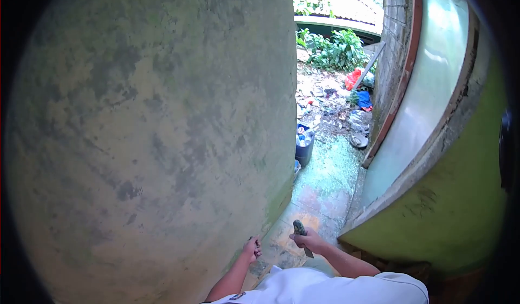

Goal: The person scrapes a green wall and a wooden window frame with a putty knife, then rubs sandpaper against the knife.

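Close to the foot of the stained plaster wall [162,131], my left hand [252,249] is closed, its fingers curled in; what they hold, if anything, is too small to make out. My right hand [310,240] grips a tool with a dark, mottled handle [298,227] that sticks up above the fist. A flat grey blade [309,253] shows below the same hand, pointing down. The two hands are apart, in front of the white shirt, above the tiled floor.
A blue bin [304,146] with waste stands by the wall's far edge. Litter [330,101] and green plants [338,50] lie beyond the passage. At the right are a reddish frame [403,87], a pale panel [417,82] and a green wall [449,206].
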### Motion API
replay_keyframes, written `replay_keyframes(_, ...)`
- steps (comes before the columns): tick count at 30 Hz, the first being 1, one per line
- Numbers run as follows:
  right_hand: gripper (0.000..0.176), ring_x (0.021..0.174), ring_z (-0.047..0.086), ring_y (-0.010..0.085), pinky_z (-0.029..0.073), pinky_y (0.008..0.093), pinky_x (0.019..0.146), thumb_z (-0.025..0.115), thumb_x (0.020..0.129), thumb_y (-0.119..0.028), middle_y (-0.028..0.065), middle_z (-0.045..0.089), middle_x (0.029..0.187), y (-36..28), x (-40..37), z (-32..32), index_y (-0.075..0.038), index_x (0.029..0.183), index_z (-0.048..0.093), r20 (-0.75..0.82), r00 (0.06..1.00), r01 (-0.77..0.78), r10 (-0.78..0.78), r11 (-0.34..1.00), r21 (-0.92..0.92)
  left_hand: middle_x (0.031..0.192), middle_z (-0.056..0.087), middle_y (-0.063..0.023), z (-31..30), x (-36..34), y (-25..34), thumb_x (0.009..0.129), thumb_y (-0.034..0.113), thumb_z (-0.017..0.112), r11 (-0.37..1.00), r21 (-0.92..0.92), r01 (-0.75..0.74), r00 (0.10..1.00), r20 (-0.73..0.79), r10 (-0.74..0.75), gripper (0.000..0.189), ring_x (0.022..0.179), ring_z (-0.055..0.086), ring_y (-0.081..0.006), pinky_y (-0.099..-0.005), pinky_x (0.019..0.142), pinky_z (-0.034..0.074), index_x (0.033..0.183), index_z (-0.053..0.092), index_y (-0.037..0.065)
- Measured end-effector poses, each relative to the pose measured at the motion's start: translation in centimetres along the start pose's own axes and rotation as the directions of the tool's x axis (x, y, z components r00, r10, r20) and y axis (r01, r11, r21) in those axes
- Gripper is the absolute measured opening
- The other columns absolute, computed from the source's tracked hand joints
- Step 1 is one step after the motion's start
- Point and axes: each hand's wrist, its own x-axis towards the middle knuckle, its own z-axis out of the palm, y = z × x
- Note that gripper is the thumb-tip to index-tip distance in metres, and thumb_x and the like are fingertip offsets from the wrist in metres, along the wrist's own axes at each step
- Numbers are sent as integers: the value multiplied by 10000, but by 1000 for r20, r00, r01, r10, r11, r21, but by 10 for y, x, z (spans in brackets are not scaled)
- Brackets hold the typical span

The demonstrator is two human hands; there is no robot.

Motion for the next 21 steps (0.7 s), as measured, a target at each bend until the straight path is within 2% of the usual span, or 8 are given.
replay_keyframes(10,266,491,366,68,281,247,448,682,823,-148,-38,412,597,-143,89,-34,-99,711,445,344,928,86,-142,981,174,515,356,56,-17,-15,-15,924,380,492,859,-472,-199,930,-367,15,326,376,300,-99,-279,386,251,675,383,201)
replay_keyframes(12,272,470,382,97,290,258,448,706,789,-113,-14,447,582,-188,109,-29,-88,682,457,444,734,600,-514,797,-67,514,355,58,-8,-14,-24,926,386,487,811,-532,-242,908,-419,-4,334,375,297,-100,-280,389,251,667,382,204)
replay_keyframes(13,272,470,382,97,290,258,448,706,789,-113,-14,447,582,-215,114,-26,-88,682,457,475,726,590,-498,805,-57,513,352,61,-3,-9,-30,926,390,488,766,-579,-278,892,-451,-17,337,375,295,-100,-278,390,251,666,381,204)
replay_keyframes(15,275,462,410,136,305,285,439,718,764,-84,18,480,588,-266,119,-18,-79,660,464,654,356,892,-668,451,-25,512,348,64,11,-2,-41,925,394,488,697,-634,-335,864,-502,-40,340,375,292,-100,-276,391,251,664,380,205)
replay_keyframes(16,275,462,410,136,305,285,439,718,764,-84,18,480,588,-284,126,-12,-79,660,464,670,341,887,-659,462,4,511,345,65,24,3,-42,925,394,487,678,-647,-350,864,-502,-33,342,375,293,-100,-275,391,253,661,380,206)
replay_keyframes(18,306,455,435,168,296,299,404,732,746,-126,30,443,585,-307,138,5,-86,660,440,665,-130,937,-735,128,325,510,341,67,27,32,-56,925,394,487,645,-661,-382,849,-526,-36,344,376,293,-99,-273,392,254,657,380,208)
replay_keyframes(19,306,455,435,168,296,299,404,732,746,-126,30,443,585,-315,137,15,-86,660,440,661,-133,925,-738,148,351,507,337,67,7,71,-78,926,391,484,602,-663,-445,867,-488,103,347,374,291,-99,-271,392,254,652,378,209)
replay_keyframes(21,322,448,411,145,280,300,395,738,745,-167,-2,386,573,-327,136,35,-96,660,436,625,-477,870,-618,-232,435,504,334,67,14,70,-84,927,388,482,538,-662,-522,848,-472,242,349,372,288,-99,-268,392,255,646,375,210)
